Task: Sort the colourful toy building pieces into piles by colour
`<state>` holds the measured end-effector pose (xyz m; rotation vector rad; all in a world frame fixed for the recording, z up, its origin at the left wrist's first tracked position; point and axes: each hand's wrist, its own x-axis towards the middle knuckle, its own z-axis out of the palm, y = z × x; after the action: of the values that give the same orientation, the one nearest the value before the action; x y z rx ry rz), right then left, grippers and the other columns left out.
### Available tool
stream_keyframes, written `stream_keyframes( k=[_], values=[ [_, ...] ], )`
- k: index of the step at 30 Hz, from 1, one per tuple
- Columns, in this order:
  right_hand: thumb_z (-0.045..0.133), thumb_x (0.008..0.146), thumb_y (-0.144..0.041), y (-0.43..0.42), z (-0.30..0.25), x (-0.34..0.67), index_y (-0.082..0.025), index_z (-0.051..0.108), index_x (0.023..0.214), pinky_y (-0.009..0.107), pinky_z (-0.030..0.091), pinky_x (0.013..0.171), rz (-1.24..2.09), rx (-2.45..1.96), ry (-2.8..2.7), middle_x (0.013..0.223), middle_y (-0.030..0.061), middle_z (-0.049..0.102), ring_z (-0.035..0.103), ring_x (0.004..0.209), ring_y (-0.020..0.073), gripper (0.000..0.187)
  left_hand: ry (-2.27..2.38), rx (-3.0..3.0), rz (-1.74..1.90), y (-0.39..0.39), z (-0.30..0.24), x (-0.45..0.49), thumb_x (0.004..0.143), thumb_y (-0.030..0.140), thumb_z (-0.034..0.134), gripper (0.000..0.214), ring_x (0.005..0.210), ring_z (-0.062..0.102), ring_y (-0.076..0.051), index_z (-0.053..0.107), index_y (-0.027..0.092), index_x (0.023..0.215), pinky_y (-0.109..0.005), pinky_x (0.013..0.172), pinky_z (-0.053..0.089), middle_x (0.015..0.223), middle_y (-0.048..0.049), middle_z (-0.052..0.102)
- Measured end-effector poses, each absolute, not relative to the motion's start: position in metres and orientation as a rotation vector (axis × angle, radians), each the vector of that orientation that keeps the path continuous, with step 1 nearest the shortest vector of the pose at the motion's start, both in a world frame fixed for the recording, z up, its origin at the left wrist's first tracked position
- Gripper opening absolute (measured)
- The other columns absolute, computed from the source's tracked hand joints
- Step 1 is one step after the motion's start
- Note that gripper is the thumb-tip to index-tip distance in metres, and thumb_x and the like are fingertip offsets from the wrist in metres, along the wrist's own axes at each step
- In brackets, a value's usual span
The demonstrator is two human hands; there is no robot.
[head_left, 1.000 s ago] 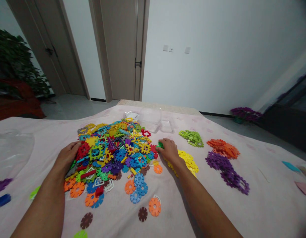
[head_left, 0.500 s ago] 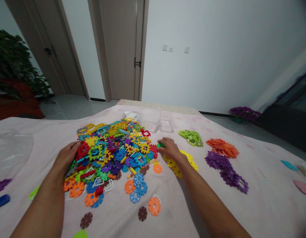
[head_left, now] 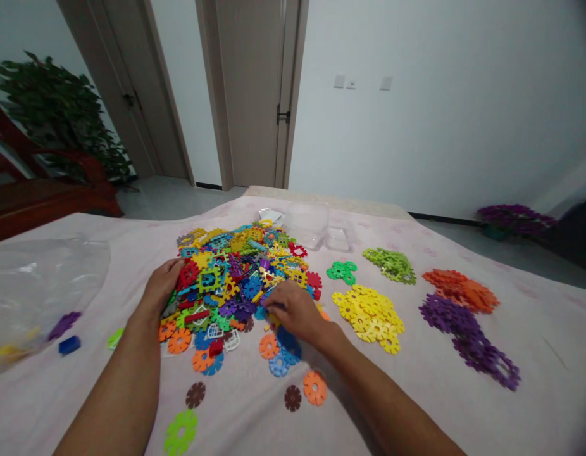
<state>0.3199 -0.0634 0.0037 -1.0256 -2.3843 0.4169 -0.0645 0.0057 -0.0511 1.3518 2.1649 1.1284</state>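
Observation:
A big mixed pile of coloured plastic snowflake pieces (head_left: 236, 272) lies on the pink sheet (head_left: 416, 405). My left hand (head_left: 164, 285) rests against the pile's left edge, fingers curled against the pieces. My right hand (head_left: 293, 310) is at the pile's near right edge, fingers curled down onto blue pieces; what they hold, if anything, is hidden. To the right lie sorted heaps: dark green pieces (head_left: 342, 272), light green (head_left: 390, 264), yellow (head_left: 371, 313), orange (head_left: 459, 288) and purple (head_left: 468, 335).
Clear plastic tubs (head_left: 316, 229) stand behind the pile. A clear bag (head_left: 41, 285) lies at the left with a purple and a blue piece near it. Loose orange, brown and green pieces lie in front. Doors, a plant and a wall are beyond.
My right hand has left the far right edge of the pile, leaving green pieces by the light green heap, and moved nearer to the pile's front edge. The camera shifted left.

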Motion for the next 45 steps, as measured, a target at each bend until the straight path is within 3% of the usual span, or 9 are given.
stream_keyframes(
  k=[5, 12, 18, 23, 27, 31, 34, 38, 45],
  values=[
    [0.064, 0.096, -0.027, -0.086, 0.007, 0.261, -0.025, 0.076, 0.105, 0.033, 0.041, 0.086, 0.289, -0.786, -2.641, 0.101, 0.0043, 0.069, 0.056, 0.097, 0.0209, 0.015, 2.066, 1.294, 1.184, 0.006, -0.053, -0.066, 0.088, 0.053, 0.051, 0.056, 0.113, 0.068, -0.024, 0.072, 0.016, 0.123, -0.031, 0.099, 0.051, 0.125, -0.0097, 0.075],
    [0.06, 0.094, -0.025, -0.08, 0.011, 0.251, -0.021, 0.073, 0.105, 0.037, 0.042, 0.083, 0.065, -1.162, -2.588, 0.106, 0.0096, 0.065, 0.052, 0.099, 0.0248, 0.017, 2.094, 1.272, 1.145, 0.002, -0.042, -0.059, 0.088, 0.051, 0.051, 0.052, 0.112, 0.068, -0.027, 0.074, 0.016, 0.119, -0.035, 0.1, 0.049, 0.122, -0.0109, 0.076],
    [0.076, 0.085, -0.048, -0.081, 0.011, 0.237, -0.02, 0.074, 0.103, 0.039, 0.044, 0.085, 0.106, -1.223, -2.624, 0.113, 0.0113, 0.064, 0.052, 0.107, 0.0292, 0.033, 2.118, 1.295, 1.112, 0.001, -0.039, -0.058, 0.089, 0.052, 0.05, 0.052, 0.114, 0.067, -0.026, 0.073, 0.018, 0.12, -0.034, 0.102, 0.048, 0.123, -0.0101, 0.075],
    [0.081, 0.083, -0.038, -0.084, 0.008, 0.236, -0.022, 0.074, 0.097, 0.034, 0.042, 0.083, 0.291, -1.272, -2.51, 0.106, 0.0063, 0.068, 0.055, 0.101, 0.0242, 0.023, 2.128, 1.275, 1.121, 0.0, -0.037, -0.055, 0.09, 0.047, 0.05, 0.049, 0.118, 0.066, -0.027, 0.073, 0.017, 0.12, -0.034, 0.104, 0.047, 0.126, -0.0098, 0.074],
    [0.074, 0.089, -0.031, -0.082, 0.009, 0.248, -0.023, 0.074, 0.086, 0.029, 0.04, 0.079, 0.533, -1.211, -2.341, 0.09, 0.0006, 0.071, 0.058, 0.09, 0.0188, 0.009, 2.112, 1.268, 1.147, 0.0, -0.036, -0.054, 0.089, 0.046, 0.052, 0.048, 0.115, 0.067, -0.025, 0.074, 0.016, 0.121, -0.033, 0.103, 0.047, 0.126, -0.0094, 0.074],
    [0.062, 0.094, -0.027, -0.061, 0.012, 0.286, -0.023, 0.073, 0.082, 0.025, 0.04, 0.07, 0.66, -1.247, -2.111, 0.079, -0.0023, 0.07, 0.06, 0.077, 0.0154, 0.016, 2.128, 1.258, 1.12, 0.001, -0.038, -0.055, 0.09, 0.048, 0.051, 0.05, 0.114, 0.067, -0.026, 0.073, 0.017, 0.123, -0.035, 0.102, 0.048, 0.125, -0.0101, 0.074],
    [0.06, 0.091, -0.028, -0.035, 0.008, 0.339, -0.023, 0.075, 0.095, 0.025, 0.042, 0.068, 0.556, -1.48, -1.942, 0.081, -0.0014, 0.072, 0.063, 0.076, 0.0168, 0.016, 2.121, 1.285, 1.105, 0.002, -0.042, -0.059, 0.092, 0.05, 0.05, 0.052, 0.115, 0.066, -0.027, 0.072, 0.016, 0.125, -0.036, 0.103, 0.048, 0.126, -0.0105, 0.073],
    [0.058, 0.093, -0.029, -0.011, 0.004, 0.419, -0.024, 0.07, 0.125, 0.027, 0.047, 0.08, 0.311, -1.871, -1.764, 0.107, 0.004, 0.077, 0.068, 0.096, 0.0198, 0.035, 2.171, 1.313, 1.041, 0.005, -0.047, -0.065, 0.093, 0.049, 0.05, 0.052, 0.12, 0.063, -0.029, 0.071, 0.016, 0.127, -0.041, 0.108, 0.045, 0.131, -0.0107, 0.071],
    [0.058, 0.093, -0.024, -0.002, 0.011, 0.484, -0.022, 0.073, 0.123, 0.032, 0.048, 0.091, 0.127, -2.141, -1.695, 0.119, 0.01, 0.074, 0.065, 0.112, 0.0255, 0.033, 2.208, 1.303, 0.964, 0.006, -0.043, -0.066, 0.095, 0.051, 0.048, 0.055, 0.126, 0.059, -0.031, 0.067, 0.015, 0.132, -0.044, 0.111, 0.042, 0.138, -0.0135, 0.066]
  ],
)
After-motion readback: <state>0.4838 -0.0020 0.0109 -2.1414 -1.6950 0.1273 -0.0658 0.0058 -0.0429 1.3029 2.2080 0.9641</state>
